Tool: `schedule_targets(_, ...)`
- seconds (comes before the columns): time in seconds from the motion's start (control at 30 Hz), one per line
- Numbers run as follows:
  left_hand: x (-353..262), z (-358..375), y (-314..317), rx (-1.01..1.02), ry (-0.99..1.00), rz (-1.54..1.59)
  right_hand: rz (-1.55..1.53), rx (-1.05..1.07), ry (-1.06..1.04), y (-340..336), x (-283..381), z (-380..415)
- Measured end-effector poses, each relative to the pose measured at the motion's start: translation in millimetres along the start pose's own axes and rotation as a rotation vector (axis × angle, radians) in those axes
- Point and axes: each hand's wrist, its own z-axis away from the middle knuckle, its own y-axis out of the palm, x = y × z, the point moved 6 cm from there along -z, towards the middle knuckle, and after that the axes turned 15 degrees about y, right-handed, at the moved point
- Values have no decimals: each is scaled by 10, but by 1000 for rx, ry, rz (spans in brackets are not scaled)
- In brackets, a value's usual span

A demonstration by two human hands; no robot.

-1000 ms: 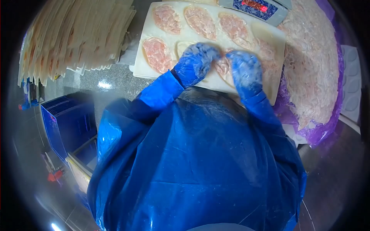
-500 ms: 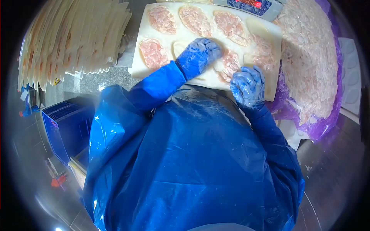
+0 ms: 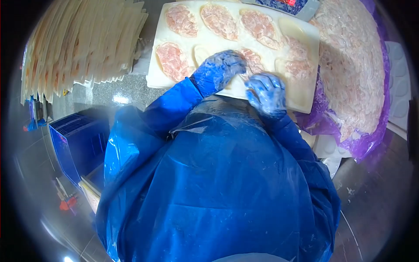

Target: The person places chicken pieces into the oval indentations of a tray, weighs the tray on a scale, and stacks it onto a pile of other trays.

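Observation:
A white moulded tray [image 3: 205, 41] with oval hollows lies on the counter in front of me. Several hollows hold pale pink minced meat [image 3: 218, 19]. My left hand [image 3: 218, 70], in a smeared blue glove, presses on the portion of meat [image 3: 252, 61] in the middle of the near row. My right hand [image 3: 265, 92], also gloved, rests with curled fingers at the tray's near edge, just right of that portion. An empty hollow [image 3: 291, 29] shows at the tray's far right.
A big heap of minced meat [image 3: 349, 70] lies on a purple plastic bag [image 3: 371, 144] to the right. A scale [image 3: 297, 6] stands behind the tray. Stacked filled trays [image 3: 83, 43] lean at the left. Blue crates [image 3: 78, 139] sit on the floor at lower left.
My right hand drew back from the portion to the tray's near edge and then slid left. My left hand stayed on the middle portion, shifting slightly.

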Motion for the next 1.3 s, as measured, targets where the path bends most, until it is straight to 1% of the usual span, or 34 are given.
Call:
schedule_targets(0.03, -3, 5, -79, -11, 23, 9, 3, -43, -52, -55, -88, 68)
schedule_targets(0.07, -14, 5, -91, -16, 18, 3, 2, -41, -61, -94, -188, 122)
schedule_targets(0.13, -116, -34, -125, -126, 54, -31, 17, -104, -60, -221, -324, 184)
schedule_targets(0.17, -189, -46, -71, -120, 54, -53, -43, -103, -58, -241, -352, 189)
schedule_targets(0.2, -261, -49, -40, -119, 52, -49, -44, -100, -55, -211, -355, 198)
schedule_targets(0.27, -387, -48, 20, -84, 31, 57, -18, -148, 4, -285, -73, -10)
schedule_targets(0.3, -376, -21, 25, -12, -10, 76, -16, -85, 6, -238, 4, -95)
schedule_targets(0.33, -392, 11, -8, -10, -11, 71, -19, -88, 4, -185, -45, -46)
schedule_targets(0.4, -413, 69, -57, 32, -6, 14, 3, -64, -119, -51, -174, 125)
schedule_targets(0.43, -406, 135, 20, 126, -56, 20, 24, 20, -138, -107, -211, 147)
schedule_targets(0.47, -467, 145, 7, 124, -58, 22, 25, 23, -138, -161, -219, 210)
schedule_targets(0.53, -513, 152, 9, 195, -149, 7, 55, 128, -47, -165, -284, 284)
schedule_targets(0.57, -533, 68, -17, 196, -154, 11, 53, 134, -47, -175, -206, 226)
schedule_targets(0.63, -548, -113, -153, 27, -202, 55, 140, 110, 33, -157, -77, 49)
schedule_targets(0.67, -505, -71, -142, 31, -209, 45, 131, 109, 25, -112, -87, 84)
schedule_targets(0.73, -348, -21, -50, 164, -225, -32, 230, 271, -13, 27, -173, 188)
schedule_targets(0.8, -387, -6, -24, 137, -240, -50, 252, 262, -45, -110, -231, 284)
schedule_targets(0.87, -415, -151, -125, -18, -308, -62, 99, 165, -92, -339, -217, 207)
schedule_targets(0.9, -398, -177, 14, -36, -300, -29, 100, 166, -90, -368, -315, 174)
schedule_targets(0.93, -375, -153, 70, -38, -303, -29, -23, 18, -43, -505, -495, 81)
schedule_targets(0.97, -338, -158, 123, 15, -292, -26, -144, -135, 1, -657, -666, -22)
schedule_targets(1.0, -302, -173, 177, 72, -277, -20, -143, -141, 1, -754, -783, -91)
schedule_targets(1.03, -279, -235, 104, -51, -279, 7, -33, -187, 105, -900, -912, -189)
schedule_targets(1.07, -237, -403, 28, -50, -279, 2, 75, -235, 206, -973, -1016, -286)
schedule_targets(1.13, -142, -833, -94, -186, -225, -13, 67, -263, 193, -916, -1097, -453)
schedule_targets(1.17, -53, -993, 7, -228, -149, -35, 64, -285, 177, -907, -1121, -500)
schedule_targets(1.2, 25, -1001, 108, -227, -150, -37, 62, -286, 176, -861, -1136, -503)
schedule_targets(1.27, 114, -1008, 387, 4, -127, -110, -16, -182, 219, -704, -1203, -536)
schedule_targets(1.3, 104, -878, 398, 66, -135, -106, 16, -126, 199, -726, -1199, -517)
